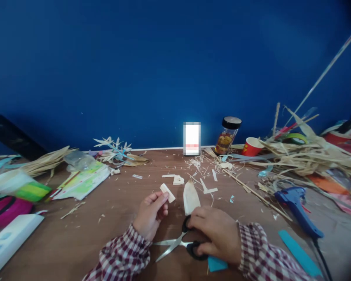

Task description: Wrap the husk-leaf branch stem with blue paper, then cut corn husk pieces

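Note:
Between thumb and fingers, my left hand (152, 212) pinches a small flat cream-coloured strip (167, 192), which looks like dried husk. My right hand (215, 232) is on the black handles of a pair of scissors (175, 244), fingers at the upper loop and thumb by the lower one. The scissor blades are spread and point left, low over the table. Just beyond my right hand lies a pale pointed husk piece (191, 197). Small cut pieces (178, 180) lie past my left hand. A blue strip (217, 264) shows partly under my right hand.
On the right are a blue glue gun (300, 208) with its cord, a red paper cup (252, 147) and a heap of dried husks (304, 164). A lidded jar (227, 134) stands by the wall. At left lie a painted sheet (84, 181) and a white power strip (14, 238).

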`<control>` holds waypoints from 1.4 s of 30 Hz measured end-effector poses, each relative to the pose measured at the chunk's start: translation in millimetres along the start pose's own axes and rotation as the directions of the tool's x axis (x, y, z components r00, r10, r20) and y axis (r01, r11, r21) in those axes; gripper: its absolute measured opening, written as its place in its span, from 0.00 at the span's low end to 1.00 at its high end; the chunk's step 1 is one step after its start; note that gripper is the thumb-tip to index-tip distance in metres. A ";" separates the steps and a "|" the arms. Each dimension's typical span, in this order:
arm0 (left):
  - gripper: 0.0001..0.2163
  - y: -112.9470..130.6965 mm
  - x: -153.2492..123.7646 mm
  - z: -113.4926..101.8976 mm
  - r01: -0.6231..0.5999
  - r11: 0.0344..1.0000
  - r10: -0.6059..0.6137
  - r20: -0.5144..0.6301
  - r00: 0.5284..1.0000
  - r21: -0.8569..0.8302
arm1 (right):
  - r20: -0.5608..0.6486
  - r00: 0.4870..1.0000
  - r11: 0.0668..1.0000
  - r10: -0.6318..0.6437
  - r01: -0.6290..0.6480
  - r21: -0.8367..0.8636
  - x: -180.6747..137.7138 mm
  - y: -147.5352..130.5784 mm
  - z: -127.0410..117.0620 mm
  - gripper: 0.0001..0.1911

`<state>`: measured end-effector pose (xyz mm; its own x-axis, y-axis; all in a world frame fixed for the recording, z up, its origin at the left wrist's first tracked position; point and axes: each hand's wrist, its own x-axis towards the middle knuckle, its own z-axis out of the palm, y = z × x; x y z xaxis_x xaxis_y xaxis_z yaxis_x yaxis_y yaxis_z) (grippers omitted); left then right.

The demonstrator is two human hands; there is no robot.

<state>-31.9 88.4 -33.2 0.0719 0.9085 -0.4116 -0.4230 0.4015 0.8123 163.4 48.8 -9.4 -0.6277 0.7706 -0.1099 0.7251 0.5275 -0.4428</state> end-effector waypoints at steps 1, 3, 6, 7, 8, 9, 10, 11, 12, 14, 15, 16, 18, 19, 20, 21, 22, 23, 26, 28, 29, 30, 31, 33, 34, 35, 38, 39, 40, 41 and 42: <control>0.10 0.1 0.5 -0.4 0.000 1.000 0.000 -0.004 1.000 -0.005 | 0.023 1.000 0.999 0.003 -0.002 -0.033 -0.5 -1.9 -0.6 0.22; 0.09 0.8 1.2 -1.3 -0.003 1.000 0.003 -0.012 1.000 -0.020 | 0.046 0.999 0.996 -0.006 0.010 -0.087 -1.6 -5.0 -1.8 0.16; 0.09 4.4 3.3 -4.4 -0.029 0.997 0.028 -0.027 0.999 -0.066 | 0.043 0.999 0.993 0.004 0.001 -0.114 -3.9 -6.0 -3.3 0.11; 0.09 6.6 4.5 -6.1 -0.044 0.995 0.041 -0.036 0.999 -0.086 | 0.028 1.000 0.996 0.011 -0.009 -0.089 -5.0 -4.9 -4.3 0.09; 0.08 9.0 5.8 -8.1 -0.057 0.993 0.052 -0.046 0.998 -0.106 | 0.009 1.000 0.999 0.011 -0.011 -0.040 -6.2 -3.1 -5.7 0.09; 0.07 11.8 7.3 -10.3 -0.069 0.990 0.063 -0.055 0.996 -0.121 | -0.012 1.000 1.000 0.010 -0.010 0.027 -7.4 -0.8 -7.6 0.08; 0.06 14.6 8.8 -12.4 -0.077 0.987 0.068 -0.064 0.996 -0.139 | -0.031 0.999 0.994 0.015 -0.012 0.105 -8.5 1.8 -9.8 0.08; 0.05 17.3 10.2 -14.5 -0.081 0.984 0.069 -0.074 0.995 -0.159 | -0.043 0.999 0.982 0.029 -0.020 0.187 -9.3 4.5 -12.2 0.09; 0.04 19.7 11.4 -16.2 -0.080 0.981 0.066 -0.083 0.994 -0.178 | -0.044 0.998 0.962 0.044 -0.031 0.273 -9.8 7.0 -14.3 0.10; 0.03 22.8 12.8 -18.2 -0.076 0.975 0.054 -0.110 0.992 -0.210 | -0.033 0.997 0.879 0.077 -0.052 0.473 -9.4 10.8 -16.2 0.10; 0.03 23.4 13.0 -18.4 -0.072 0.973 0.045 -0.126 0.991 -0.220 | -0.035 0.996 0.807 0.086 -0.049 0.588 -8.7 12.0 -15.5 0.10; 0.03 23.3 12.8 -18.1 -0.066 0.972 0.036 -0.137 0.990 -0.224 | -0.039 0.995 0.714 0.089 -0.036 0.699 -7.5 12.7 -13.6 0.11; 0.04 21.5 12.0 -16.7 -0.053 0.973 0.021 -0.143 0.989 -0.224 | -0.039 0.994 0.491 0.104 -0.017 0.871 -4.4 12.8 -6.4 0.17; 0.03 19.9 11.5 -15.9 -0.046 0.973 0.014 -0.138 0.990 -0.226 | -0.027 0.994 0.394 0.102 -0.015 0.919 -2.6 12.5 -1.6 0.23; 0.03 18.2 11.0 -15.1 -0.038 0.973 0.010 -0.124 0.992 -0.229 | -0.007 0.996 0.322 0.090 -0.022 0.947 -0.8 11.8 3.6 0.28; 0.03 16.4 10.7 -14.5 -0.034 0.972 0.009 -0.108 0.994 -0.234 | 0.016 0.997 0.271 0.069 -0.034 0.962 1.1 10.9 8.9 0.32; 0.04 14.7 10.4 -14.0 -0.032 0.971 0.011 -0.089 0.996 -0.238 | 0.033 0.998 0.239 0.049 -0.044 0.970 2.8 9.7 13.9 0.31; 0.04 13.1 10.2 -13.7 -0.031 0.970 0.015 -0.069 0.998 -0.243 | 0.043 0.998 0.213 0.037 -0.050 0.976 4.4 8.5 18.6 0.30; 0.05 10.0 9.3 -13.0 -0.026 0.966 0.024 -0.009 1.000 -0.259 | 0.034 0.999 0.134 0.034 -0.039 0.990 7.7 4.8 28.7 0.29; 0.05 9.5 8.2 -12.2 -0.020 0.962 0.025 0.016 1.000 -0.272 | 0.046 0.999 0.084 0.027 -0.048 0.995 8.7 3.4 31.6 0.31; 0.05 9.6 7.5 -11.7 -0.018 0.960 0.024 0.020 1.000 -0.279 | 0.062 0.998 0.068 0.018 -0.063 0.996 8.8 3.1 31.9 0.33; 0.05 9.9 6.7 -11.0 -0.014 0.958 0.021 0.021 1.000 -0.287 | 0.075 0.997 0.059 0.003 -0.075 0.995 8.6 2.9 31.7 0.34; 0.05 10.3 5.9 -10.2 -0.009 0.955 0.015 0.020 1.000 -0.295 | 0.086 0.996 0.056 -0.019 -0.085 0.995 8.3 2.8 31.0 0.35; 0.05 11.2 4.2 -8.5 0.012 0.951 -0.005 0.023 1.000 -0.310 | 0.090 0.993 0.045 -0.073 -0.087 0.995 7.0 2.8 29.1 0.35; 0.05 11.6 3.5 -7.8 0.026 0.949 -0.017 0.030 0.999 -0.314 | 0.086 0.991 0.037 -0.100 -0.083 0.996 6.2 2.8 28.2 0.35; 0.04 11.9 2.9 -7.2 0.039 0.947 -0.028 0.039 0.999 -0.318 | 0.089 0.988 0.030 -0.123 -0.086 0.996 5.3 2.8 27.5 0.35; 0.04 12.1 1.8 -6.5 0.064 0.939 -0.045 0.064 0.997 -0.337 | 0.101 0.985 0.007 -0.141 -0.101 0.995 3.2 2.6 27.1 0.35; 0.04 12.0 1.7 -6.7 0.069 0.935 -0.047 0.072 0.996 -0.348 | 0.098 0.986 -0.003 -0.132 -0.100 0.995 2.8 2.6 27.3 0.35; 0.04 11.9 1.6 -7.0 0.074 0.931 -0.049 0.080 0.996 -0.358 | 0.095 0.988 -0.015 -0.125 -0.097 0.995 2.7 2.5 27.7 0.34; 0.04 11.8 1.6 -7.3 0.081 0.927 -0.053 0.088 0.995 -0.366 | 0.090 0.989 -0.026 -0.117 -0.093 0.995 2.6 2.4 28.0 0.34; 0.04 11.7 1.6 -7.6 0.089 0.924 -0.057 0.096 0.994 -0.372 | 0.084 0.990 -0.035 -0.113 -0.089 0.995 2.7 2.4 28.3 0.34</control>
<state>-43.6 93.8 -27.5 0.1820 0.8912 -0.4156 -0.7202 0.4086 0.5607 155.5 42.1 -35.9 -0.7270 0.6735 -0.1340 -0.2515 -0.4428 -0.8606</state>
